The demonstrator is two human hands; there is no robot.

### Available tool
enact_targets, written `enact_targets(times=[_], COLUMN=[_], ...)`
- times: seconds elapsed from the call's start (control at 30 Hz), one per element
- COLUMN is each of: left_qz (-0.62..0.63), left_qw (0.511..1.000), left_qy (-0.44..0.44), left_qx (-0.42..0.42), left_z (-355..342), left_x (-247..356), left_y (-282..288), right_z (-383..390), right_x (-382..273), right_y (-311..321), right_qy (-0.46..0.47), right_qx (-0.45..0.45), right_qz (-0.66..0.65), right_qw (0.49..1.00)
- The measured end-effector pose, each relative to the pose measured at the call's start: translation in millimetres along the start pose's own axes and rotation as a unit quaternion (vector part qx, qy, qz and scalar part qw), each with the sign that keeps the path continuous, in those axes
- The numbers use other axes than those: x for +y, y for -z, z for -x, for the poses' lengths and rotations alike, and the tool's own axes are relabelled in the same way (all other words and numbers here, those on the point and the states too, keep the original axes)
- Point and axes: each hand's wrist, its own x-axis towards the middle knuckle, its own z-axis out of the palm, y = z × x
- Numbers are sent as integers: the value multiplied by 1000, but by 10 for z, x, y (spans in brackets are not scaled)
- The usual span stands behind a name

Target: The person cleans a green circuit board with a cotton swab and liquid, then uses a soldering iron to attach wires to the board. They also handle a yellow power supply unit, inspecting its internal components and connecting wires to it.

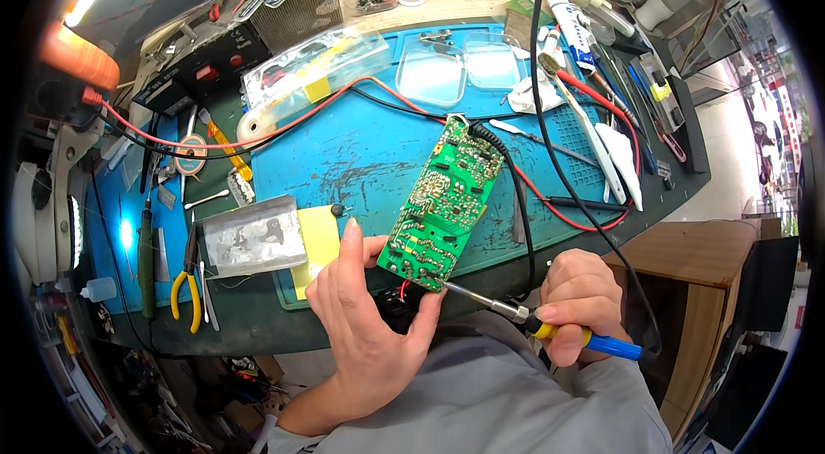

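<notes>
My left hand [365, 334] supports a green circuit board [447, 205] at its lower end, thumb by the bottom edge and index finger stretched out beside it. The board is tilted, solder side up, with a black cable leaving its top right corner. A dark part and a short red wire [404, 289] show under the lower end, partly hidden by my hand. In my closed right hand [580, 295] is a soldering iron [614, 347] with a blue and yellow handle. Its tip meets or nearly meets the board's lower right corner; contact is too small to tell.
Left of the board lie a metal plate [253, 239], a yellow pad [318, 249] and yellow-handled pliers [187, 295]. Red and black leads [344, 85] cross the blue mat [335, 153]. The iron's black cord [593, 205] hangs at right, near brushes and tweezers. Clear plastic boxes [430, 72] stand behind.
</notes>
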Motion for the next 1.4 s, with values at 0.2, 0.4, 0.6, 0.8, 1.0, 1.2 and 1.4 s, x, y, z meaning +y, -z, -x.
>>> enact_targets(times=[0.2, 0.4, 0.6, 0.8, 1.0, 1.2, 1.4], left_qz=[-9, -9, -3, 10, 19, 1, -9], left_qw=[1000, 1000, 1000, 999, 999, 1000, 1000], left_qy=[4, 5, 5, 18, 24, 6, 8], left_qx=[-6, -4, -1, -27, -38, 4, -1], left_z=[-3, 3, 5, 4, 8, 8, 33], left_x=[11, 3, 0, 32, 31, 3, 4], left_y=[9, 7, -5, 37, 32, -14, 8], right_z=[-30, -43, -37, -48, 9, -16, 31], right_x=[12, 15, 10, 3, 18, 7, -25], right_y=[-10, -25, -22, -24, -38, -19, 0], right_qy=[11, 10, 4, 0, 19, 11, -4], right_qx=[-32, -35, -30, -32, 19, -9, 6], right_qz=[15, 17, 17, 18, -1, -1, 17], right_qw=[999, 999, 999, 999, 1000, 1000, 1000])
